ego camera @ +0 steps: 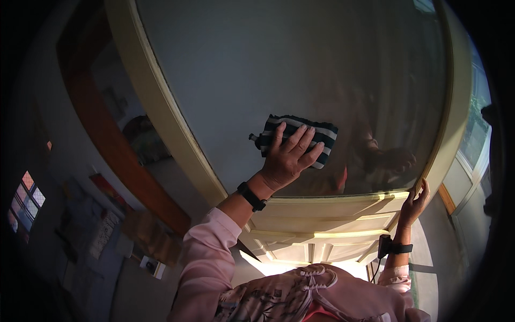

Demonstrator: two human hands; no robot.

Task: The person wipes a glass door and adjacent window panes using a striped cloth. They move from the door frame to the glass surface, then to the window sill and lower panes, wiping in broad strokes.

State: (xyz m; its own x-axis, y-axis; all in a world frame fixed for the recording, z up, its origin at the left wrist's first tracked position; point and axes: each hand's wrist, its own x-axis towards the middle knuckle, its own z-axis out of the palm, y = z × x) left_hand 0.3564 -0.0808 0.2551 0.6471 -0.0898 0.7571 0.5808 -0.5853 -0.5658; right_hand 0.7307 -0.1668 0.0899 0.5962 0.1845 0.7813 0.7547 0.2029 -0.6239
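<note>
My left hand (289,163) lies with spread fingers on a folded dark-and-white striped cloth (328,141), pressing it to the large glass pane (225,88) of a cream panelled door. A small dark tab of the cloth sticks out on the left. Low on the right, my right hand (415,205) holds the edge of the door's cream frame (436,169), near the pane's bottom corner. Its grip is partly hidden by the hand itself. Dim reflections of a person and an arm show in the glass.
Below the pane are the door's raised panels (322,217), sunlit in strips. Left of the door stands a brown wooden door frame (116,161). Farther left, a dim room holds a grey sofa (92,273) and a brown cushion-like object (151,235). A window (476,104) is at right.
</note>
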